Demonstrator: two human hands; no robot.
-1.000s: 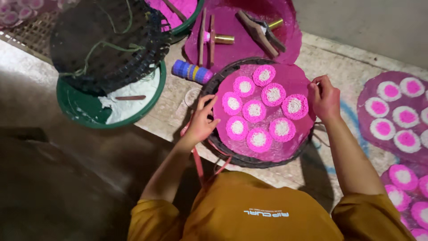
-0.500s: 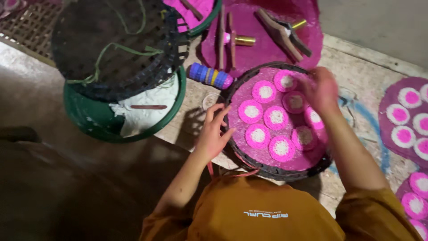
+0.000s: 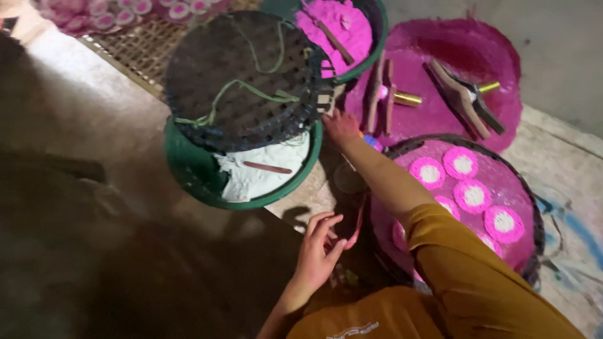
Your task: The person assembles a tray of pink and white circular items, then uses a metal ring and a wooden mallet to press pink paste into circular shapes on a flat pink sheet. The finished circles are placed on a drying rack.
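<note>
My right hand reaches across to the left and rests on the near rim of a dark woven round tray. Its fingers are tucked at the rim, so the grip is unclear. That tray lies on top of a green basin holding white powder and a small brown stick. My left hand hovers low with its fingers spread, next to a thin pink strip at the edge of a round tray. Several pink discs with white centres lie on that tray, partly hidden by my orange sleeve.
A second green basin of pink powder stands at the back. Behind the disc tray, a pink-stained mat carries wooden moulds and a brass-tipped tool. More pink discs lie on a woven mat at the far left.
My right hand has left the disc tray and swung left to the rim of the dark woven tray. My left hand has dropped lower and opened. The view has shifted left.
</note>
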